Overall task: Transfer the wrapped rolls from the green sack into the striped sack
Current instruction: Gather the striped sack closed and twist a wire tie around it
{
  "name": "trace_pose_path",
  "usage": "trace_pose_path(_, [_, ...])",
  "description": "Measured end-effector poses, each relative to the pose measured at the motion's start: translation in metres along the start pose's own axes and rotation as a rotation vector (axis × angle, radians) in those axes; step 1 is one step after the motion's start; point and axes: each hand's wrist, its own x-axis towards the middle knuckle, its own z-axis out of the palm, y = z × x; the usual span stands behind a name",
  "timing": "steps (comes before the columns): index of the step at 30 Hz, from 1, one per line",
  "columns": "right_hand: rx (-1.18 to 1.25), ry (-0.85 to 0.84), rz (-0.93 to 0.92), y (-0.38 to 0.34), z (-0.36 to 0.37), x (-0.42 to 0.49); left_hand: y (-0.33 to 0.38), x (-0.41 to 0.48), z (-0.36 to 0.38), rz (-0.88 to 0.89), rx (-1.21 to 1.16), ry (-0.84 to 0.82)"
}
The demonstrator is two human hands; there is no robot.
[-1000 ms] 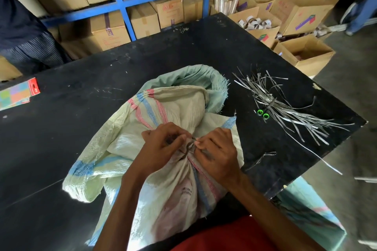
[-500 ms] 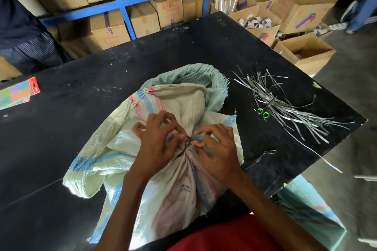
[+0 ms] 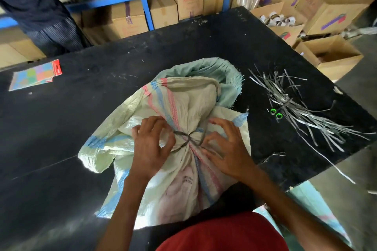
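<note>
We have the striped sack (image 3: 183,104) lying on the table (image 3: 61,128) with its neck bunched tight and a dark tie (image 3: 189,140) crossed round it, so nothing can spill once it is lifted. Our left hand (image 3: 152,146) bears down on the cloth beside the knot, fingers curled, and seems to pinch one end of the tie to hold the tension. Our right hand (image 3: 228,151) hovers over the other side with fingers spread and bent. The tie's free end loops up past its thumb, but we cannot tell whether it is gripped or merely touched.

No rolls are in plain sight. A pink bulk shows through the weave below the neck, so we judge they are inside the striped sack. The green sack (image 3: 226,75) lies limp behind it, mouth open and partly pinned under it, which suggests it is emptied. Loose strips (image 3: 302,112) and scissors (image 3: 276,113) sit near our right hand, likely kept close as a supply of ties. We judge the transfer is done, with only the knot left to tighten.
</note>
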Motion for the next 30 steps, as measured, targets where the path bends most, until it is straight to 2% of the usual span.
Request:
trace_pose_path(3, [-0.094,-0.281,-0.074,0.007,0.001,0.02,-0.031,-0.017,-0.011,0.014,-0.102,-0.105])
trace_pose_path(6, [-0.139,-0.588,-0.075,0.023,0.007,0.043,-0.061,-0.045,-0.011,-0.012,-0.024,-0.362])
trace_pose_path(7, [-0.124,-0.637,-0.045,0.029,0.012,0.049,-0.072,-0.051,-0.005,-0.008,-0.012,-0.43])
trace_pose_path(9, [-0.136,-0.691,0.004,0.035,0.021,0.055,-0.085,-0.064,0.009,-0.052,-0.041,-0.451])
trace_pose_path(11, [-0.099,-0.674,0.039,0.036,0.028,0.054,-0.089,-0.067,0.019,-0.127,-0.106,-0.358])
trace_pose_path(15, [0.109,-0.5,0.079,0.033,0.031,0.052,-0.085,-0.065,0.011,-0.241,-0.107,-0.106])
trace_pose_path(18, [0.223,-0.399,0.087,0.009,0.028,0.06,-0.083,-0.067,-0.023,-0.37,-0.247,-0.081])
trace_pose_path(21, [0.283,-0.35,0.028,-0.031,0.019,0.08,-0.071,-0.067,-0.079,-0.417,-0.415,-0.051])
trace_pose_path(25, [0.349,-0.31,-0.066,-0.097,0.01,0.108,-0.064,-0.078,-0.141,-0.441,-0.6,0.071])
trace_pose_path(30, [0.473,-0.32,-0.11,-0.186,0.034,0.138,-0.074,-0.098,-0.217,-0.578,-0.841,0.399])
